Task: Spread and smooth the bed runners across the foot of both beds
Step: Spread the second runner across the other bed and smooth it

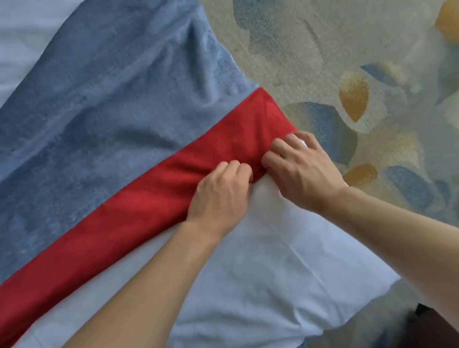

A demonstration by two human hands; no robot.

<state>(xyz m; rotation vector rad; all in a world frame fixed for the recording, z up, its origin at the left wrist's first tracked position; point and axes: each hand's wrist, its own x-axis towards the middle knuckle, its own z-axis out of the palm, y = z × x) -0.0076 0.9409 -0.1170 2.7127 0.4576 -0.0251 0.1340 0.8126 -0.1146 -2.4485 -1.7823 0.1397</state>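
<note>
Red band of runner [126, 222], pinched along its near hem by left hand [219, 194] and right hand [301, 170], fingers curled into cloth. Judged soft, light, limp; best taken at hem. Blue part spread toward 11 o'clock over sheet [240, 279].

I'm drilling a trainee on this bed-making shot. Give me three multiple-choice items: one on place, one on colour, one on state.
1. Where do both hands grip the runner?
A. its red band, near the bed's edge
B. its blue middle
C. over the carpet

2. What colours is the runner?
A. green and white
B. blue and red
C. all yellow

3. How does the blue part lie?
A. flat
B. creased
C. rolled up

Answers:
1 A: left hand and right hand pinch the red band.
2 B: the runner is blue with a red band.
3 B: folds cross it.
</note>
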